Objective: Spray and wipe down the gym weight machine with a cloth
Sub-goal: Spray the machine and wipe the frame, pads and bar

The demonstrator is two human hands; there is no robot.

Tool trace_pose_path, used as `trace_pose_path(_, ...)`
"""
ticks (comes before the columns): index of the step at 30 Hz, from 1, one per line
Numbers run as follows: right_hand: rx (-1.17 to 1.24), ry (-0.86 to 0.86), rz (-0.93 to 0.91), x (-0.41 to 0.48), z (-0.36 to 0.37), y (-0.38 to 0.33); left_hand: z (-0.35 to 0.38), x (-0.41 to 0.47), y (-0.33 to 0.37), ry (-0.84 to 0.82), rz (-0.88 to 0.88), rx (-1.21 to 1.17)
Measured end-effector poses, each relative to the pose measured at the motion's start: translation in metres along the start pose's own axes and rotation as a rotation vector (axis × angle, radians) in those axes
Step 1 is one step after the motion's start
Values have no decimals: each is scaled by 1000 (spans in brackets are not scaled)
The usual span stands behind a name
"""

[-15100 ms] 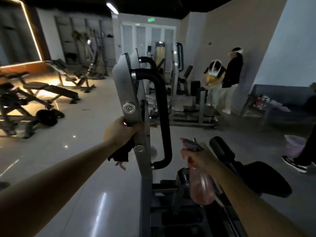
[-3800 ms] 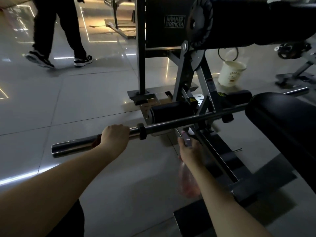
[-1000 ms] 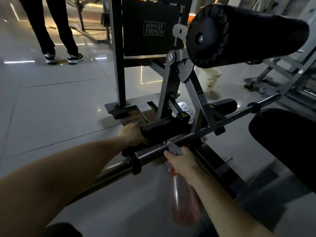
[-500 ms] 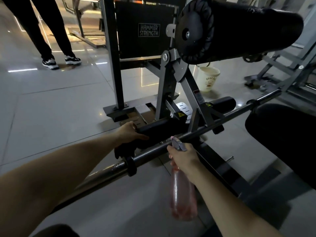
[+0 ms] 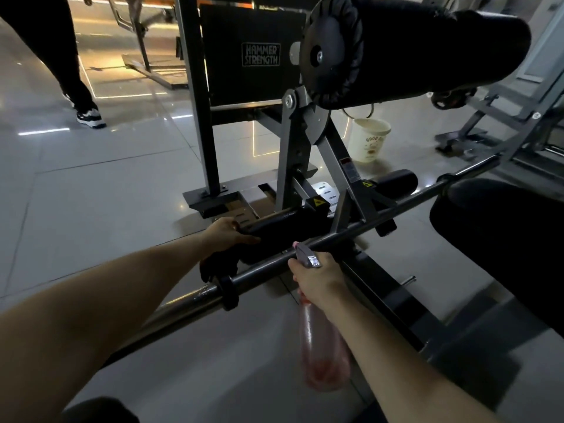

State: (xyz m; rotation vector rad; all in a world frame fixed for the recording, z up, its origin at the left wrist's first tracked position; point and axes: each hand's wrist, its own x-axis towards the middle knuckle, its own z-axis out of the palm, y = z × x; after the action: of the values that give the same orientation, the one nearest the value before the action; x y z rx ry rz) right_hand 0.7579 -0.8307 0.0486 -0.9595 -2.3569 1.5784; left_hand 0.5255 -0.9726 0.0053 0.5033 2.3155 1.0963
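The weight machine's grey frame stands ahead, with a large black roller pad on top and a low black foot roller near the floor. My left hand grips the left end of that low roller with a dark cloth bunched under the palm. A long steel bar runs diagonally in front. My right hand holds a pink spray bottle by its trigger head, nozzle near the bar.
A white bucket sits on the tiled floor behind the frame. A person's legs and sneaker are at the upper left. A black padded seat fills the right side. Another machine's frame stands far right.
My left hand with the cloth has stayed on the low black roller, shifting slightly along its left end. The right hand keeps the bottle by the bar. The person behind has stepped left.
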Motion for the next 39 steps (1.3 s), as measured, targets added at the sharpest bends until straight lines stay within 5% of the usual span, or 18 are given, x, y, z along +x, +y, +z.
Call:
trace_pose_path(5,-51,34,-2,1,-3,0,-2,-14,1,-169,-203,-381)
trace_pose_path(9,-2,-7,9,1,-6,-3,2,-15,11,-102,63,-34)
trace_pose_path(12,46,-53,32,4,-6,-3,0,-18,15,3,48,104)
trace_pose_path(19,-10,41,24,14,-2,-2,-11,-16,-6,-358,-319,-440)
trace_pose_path(24,-5,0,-5,16,-5,-3,7,-7,2,-101,48,-96)
trace_pose_path(26,-12,-56,-27,14,-4,0,10,-9,6,-42,68,-51)
trace_pose_path(30,-54,-98,-76,14,3,16,-1,-4,-2,-91,-96,-135)
trace_pose_path(33,-181,-25,-102,13,1,21,-8,-5,-3,-308,-307,-302)
trace_pose_path(35,-207,-8,-85,14,-3,23,-5,-10,0,-367,-293,-355)
trace_pose_path(39,-176,-77,-83,17,2,30,10,-18,6,-10,65,-41)
